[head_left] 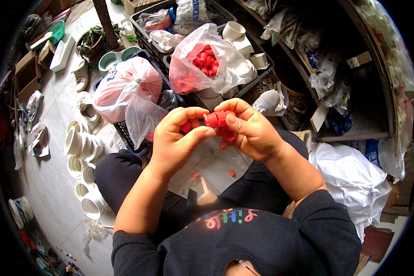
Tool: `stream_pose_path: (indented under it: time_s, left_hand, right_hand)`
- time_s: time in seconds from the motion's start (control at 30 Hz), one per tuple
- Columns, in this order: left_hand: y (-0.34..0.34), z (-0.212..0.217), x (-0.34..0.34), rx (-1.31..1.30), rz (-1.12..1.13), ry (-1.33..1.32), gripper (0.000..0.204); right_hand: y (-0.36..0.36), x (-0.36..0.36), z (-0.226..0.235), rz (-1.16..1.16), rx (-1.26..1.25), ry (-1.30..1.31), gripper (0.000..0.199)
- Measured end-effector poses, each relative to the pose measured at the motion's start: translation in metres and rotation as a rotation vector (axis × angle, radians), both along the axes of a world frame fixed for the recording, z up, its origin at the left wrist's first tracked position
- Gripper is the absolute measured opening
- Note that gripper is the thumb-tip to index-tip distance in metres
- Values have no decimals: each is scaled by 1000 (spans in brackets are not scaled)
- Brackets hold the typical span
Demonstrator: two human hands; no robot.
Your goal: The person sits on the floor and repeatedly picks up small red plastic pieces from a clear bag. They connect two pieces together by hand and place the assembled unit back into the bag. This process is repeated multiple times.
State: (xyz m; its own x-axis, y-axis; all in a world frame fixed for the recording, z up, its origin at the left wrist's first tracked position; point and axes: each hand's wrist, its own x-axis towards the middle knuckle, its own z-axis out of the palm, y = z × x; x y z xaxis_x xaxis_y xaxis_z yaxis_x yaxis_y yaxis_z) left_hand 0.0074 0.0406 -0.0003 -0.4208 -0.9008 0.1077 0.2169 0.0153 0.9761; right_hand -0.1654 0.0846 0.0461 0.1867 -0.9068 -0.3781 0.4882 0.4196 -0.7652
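Item: red cap (217, 118), pinched in your right hand (249, 133), long axis lying across toward the left hand (175, 140), just touching its thumb. Your left hand curled on more red pieces (187, 126). Two loose bits (232, 173) lay below the hands. Beyond them: open bag of caps (206, 62) in a crate (148, 42); tied bag (126, 89) farther left.

Left hand (177, 138) hides most of its red pieces (188, 125).

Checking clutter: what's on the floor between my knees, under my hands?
In the head view, two small red pieces and a pale wooden block lie on the floor there.
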Motion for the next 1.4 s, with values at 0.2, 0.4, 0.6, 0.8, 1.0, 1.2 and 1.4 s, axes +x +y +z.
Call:
stream_pose_path:
  time_s: [0.2, 0.4, 0.6, 0.8, 1.0, 1.2, 1.4]
  left_hand:
    - [-2, 7, 4, -85, 17, -97, 26]
    - [-3, 9, 7, -204, 6, -204, 25]
    - [-4, 19, 12, -258, -17, -301, 22]
    - [-4, 20, 13, -244, -42, -291, 21]
    - [-6, 12, 14, -144, -52, -154, 21]
    - [-5, 14, 15, -161, -47, -209, 22]
    - [-6, 18, 17, -287, -52, -298, 23]
  right_hand:
    - [0, -2, -3, -7, -295, 357, 31]
    - [-2, -6, -2, 9, -596, 733, 27]
    - [-9, -10, 8, 80, -907, 1057, 29]
    - [-12, -12, 7, 83, -1055, 1110, 29]
    - [-8, -13, 5, 19, -865, 984, 30]
    - [-5, -9, 5, 73, -800, 993, 28]
    - [-5, -9, 2, 76, -800, 949, 28]
